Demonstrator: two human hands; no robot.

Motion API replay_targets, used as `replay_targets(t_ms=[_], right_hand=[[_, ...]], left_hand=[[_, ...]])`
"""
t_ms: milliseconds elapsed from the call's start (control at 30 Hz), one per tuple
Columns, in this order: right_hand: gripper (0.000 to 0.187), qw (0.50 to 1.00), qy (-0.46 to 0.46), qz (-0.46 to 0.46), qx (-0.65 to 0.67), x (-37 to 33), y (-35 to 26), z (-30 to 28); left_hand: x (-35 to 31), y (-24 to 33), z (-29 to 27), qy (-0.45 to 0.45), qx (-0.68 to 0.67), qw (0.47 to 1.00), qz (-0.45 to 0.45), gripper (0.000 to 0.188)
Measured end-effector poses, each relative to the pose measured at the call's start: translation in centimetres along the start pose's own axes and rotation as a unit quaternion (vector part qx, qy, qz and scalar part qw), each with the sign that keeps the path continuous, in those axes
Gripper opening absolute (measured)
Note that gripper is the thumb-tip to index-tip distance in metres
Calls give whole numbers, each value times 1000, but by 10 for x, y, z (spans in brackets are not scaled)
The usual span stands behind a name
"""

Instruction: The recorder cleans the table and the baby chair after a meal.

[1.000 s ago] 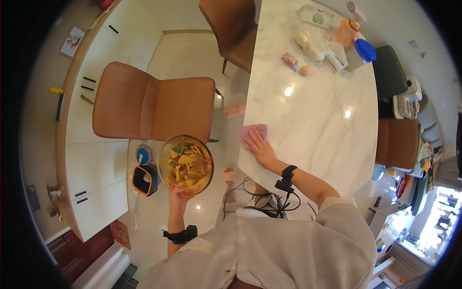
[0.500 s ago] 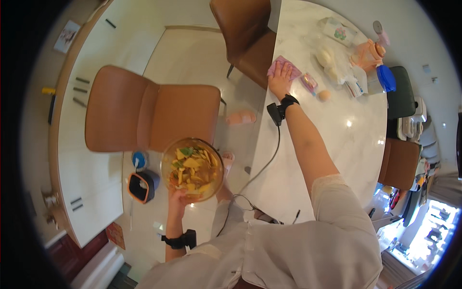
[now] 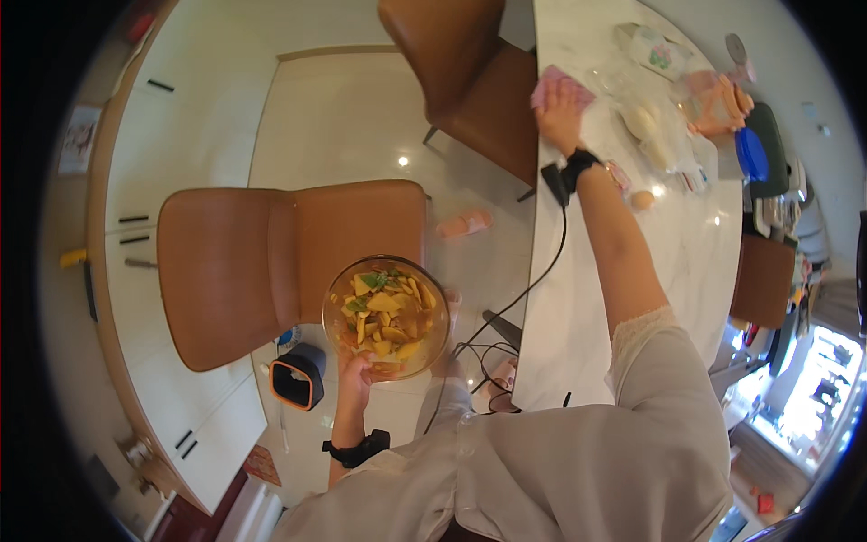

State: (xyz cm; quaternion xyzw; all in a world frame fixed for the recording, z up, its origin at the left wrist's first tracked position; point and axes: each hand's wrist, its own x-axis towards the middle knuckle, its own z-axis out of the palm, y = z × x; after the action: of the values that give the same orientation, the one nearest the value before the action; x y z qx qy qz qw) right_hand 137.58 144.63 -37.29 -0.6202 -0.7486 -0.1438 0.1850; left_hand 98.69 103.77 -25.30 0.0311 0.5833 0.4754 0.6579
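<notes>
1. A person's right hand (image 3: 560,117) lies flat, fingers extended, over a pink cloth (image 3: 564,81) at the left edge of the marble-patterned table (image 3: 623,298), toward the table's far end.
2. A second earlier, the cloth sat at the table's near left portion; half a second later it was just beside a pink packet (image 3: 618,177). Now it rests beyond that packet, farther up the table's edge.
3. The left hand (image 3: 357,372) grips the near side of a glass bowl (image 3: 441,336) of yellow slices (image 3: 384,303), held left of the table and apart from it, the same grip as before.
4. Toward the table's far right, an egg (image 3: 642,200), a clear plastic bag (image 3: 655,135) and a blue-lidded container (image 3: 750,155) share the surface.
5. A brown chair (image 3: 361,226) and an orange-rimmed bin (image 3: 297,378) stand left of the table.
</notes>
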Motion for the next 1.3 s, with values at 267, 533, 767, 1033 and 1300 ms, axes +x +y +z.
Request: replay_targets(t_ms=[267,533,767,1033,1300], right_hand=[[61,971,-204,38,119,-180,-57,-176],[56,959,-232,158,40,-218,-20,-206],[52,942,-233,243,-1,-297,-13,-228],[52,886,-251,389,-19,-299,-14,-221],[46,906,-344,92,231,-373,-144,-336]], left_hand=[[6,38,28,-32,29,999,-7,26],[-4,50,49,-70,52,995,-58,14],[-3,69,60,-126,160,975,-86,46],[-14,71,91,-175,193,954,-147,45],[-5,72,103,-196,205,946,-157,44]])
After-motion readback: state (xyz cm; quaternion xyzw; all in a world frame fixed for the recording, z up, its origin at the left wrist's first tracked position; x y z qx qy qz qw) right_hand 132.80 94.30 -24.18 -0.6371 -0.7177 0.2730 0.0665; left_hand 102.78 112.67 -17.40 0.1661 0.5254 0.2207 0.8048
